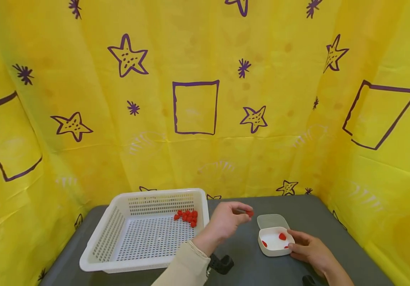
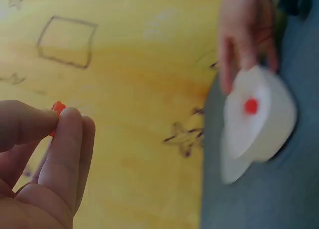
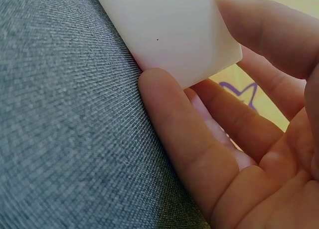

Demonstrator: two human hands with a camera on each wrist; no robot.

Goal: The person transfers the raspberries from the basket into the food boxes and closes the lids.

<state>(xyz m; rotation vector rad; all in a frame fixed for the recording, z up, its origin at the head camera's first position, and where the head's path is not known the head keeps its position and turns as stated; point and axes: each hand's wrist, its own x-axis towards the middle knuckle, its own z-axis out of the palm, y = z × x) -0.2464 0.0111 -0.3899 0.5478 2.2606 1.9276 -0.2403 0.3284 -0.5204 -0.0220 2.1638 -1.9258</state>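
Observation:
My left hand (image 1: 224,221) pinches a small red berry-shaped piece (image 2: 58,107) between thumb and fingertips, above the table between the basket and the box. A small white box (image 1: 276,253) stands without its lid on the table at the right, a few red pieces (image 1: 282,236) inside it. Around the right side of this box, my right hand (image 1: 310,251) holds on with thumb and fingers; in the right wrist view they grip its corner close to the cloth. Behind the box lies a translucent lid (image 1: 273,221).
A large white perforated basket (image 1: 144,262) takes up the left of the table, with a cluster of red pieces (image 1: 189,216) at its right side. Dark grey cloth covers the table (image 1: 240,262). A yellow patterned curtain (image 1: 198,163) stands behind and along the sides.

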